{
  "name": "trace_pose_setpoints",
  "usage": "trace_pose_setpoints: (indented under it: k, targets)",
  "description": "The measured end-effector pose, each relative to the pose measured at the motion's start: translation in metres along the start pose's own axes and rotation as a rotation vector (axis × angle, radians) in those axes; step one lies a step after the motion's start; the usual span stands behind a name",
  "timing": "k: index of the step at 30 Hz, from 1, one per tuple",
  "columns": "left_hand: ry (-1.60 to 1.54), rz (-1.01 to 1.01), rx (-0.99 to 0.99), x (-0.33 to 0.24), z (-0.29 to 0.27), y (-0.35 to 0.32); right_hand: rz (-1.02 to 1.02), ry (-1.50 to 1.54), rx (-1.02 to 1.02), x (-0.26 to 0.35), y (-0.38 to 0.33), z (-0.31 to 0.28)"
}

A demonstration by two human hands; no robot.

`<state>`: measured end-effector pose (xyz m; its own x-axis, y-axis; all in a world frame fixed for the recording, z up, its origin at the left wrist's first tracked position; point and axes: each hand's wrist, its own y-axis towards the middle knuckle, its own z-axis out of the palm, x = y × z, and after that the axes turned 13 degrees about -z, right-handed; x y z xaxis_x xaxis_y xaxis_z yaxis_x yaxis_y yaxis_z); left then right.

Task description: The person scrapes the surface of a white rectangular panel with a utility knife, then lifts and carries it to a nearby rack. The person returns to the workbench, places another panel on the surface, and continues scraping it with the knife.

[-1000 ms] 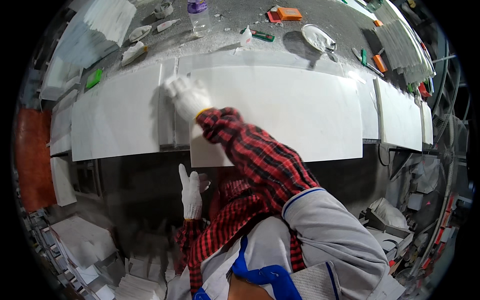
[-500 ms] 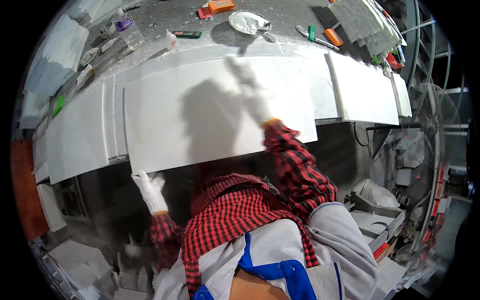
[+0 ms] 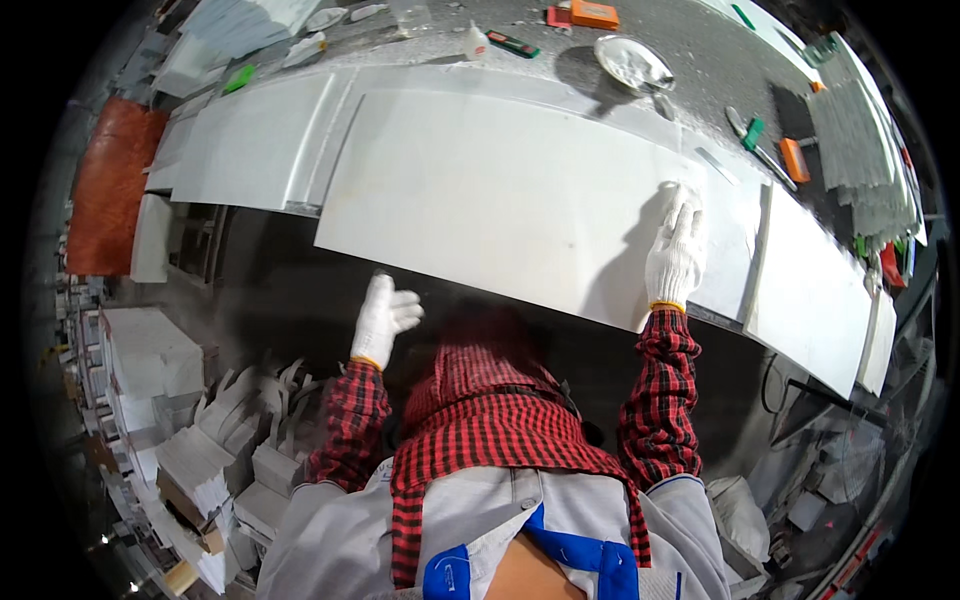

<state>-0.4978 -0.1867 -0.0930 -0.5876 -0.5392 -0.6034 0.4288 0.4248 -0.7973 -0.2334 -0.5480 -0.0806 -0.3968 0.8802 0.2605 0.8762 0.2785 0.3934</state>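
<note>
A large white rectangular panel lies on the bench in front of me, its near edge jutting past the bench. My right hand, in a white knitted glove, rests flat on the panel's right end with its fingers stretched toward the far side. My left hand, gloved likewise, hovers just off the panel's near edge, touching nothing, thumb and fingers apart. Beyond my right fingertips lies a thin grey strip.
More white panels line the bench edge on both sides. Farther back sit a bowl of white paste, a small white bottle, a green-handled tool and orange boxes. Stacked white sheets stand at the right.
My left hand has come away from the panel's near left corner. My right hand has moved from over the panel's middle to its right end and lies flat. The view has turned.
</note>
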Motion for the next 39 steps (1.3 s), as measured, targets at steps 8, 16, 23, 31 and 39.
trace_pose_setpoints:
  k: [8,16,23,31,39]
  targets:
    - [0.741,0.158,0.035,0.024,-0.020,-0.013,-0.284,-0.066,0.008,0.157,0.045,0.071]
    - [0.468,-0.035,-0.008,0.017,-0.091,-0.011,-0.517,0.237,0.128,0.407,0.091,0.134]
    - [0.623,0.021,0.074,-0.007,-0.081,-0.002,-0.682,0.879,0.076,0.432,0.045,0.076]
    - [1.204,0.488,0.347,0.004,0.003,0.007,-0.233,0.515,-0.110,0.144,0.026,-0.008]
    - [1.307,0.456,0.527,-0.006,0.071,-0.021,0.125,-0.191,-0.184,-0.005,-0.080,-0.006]
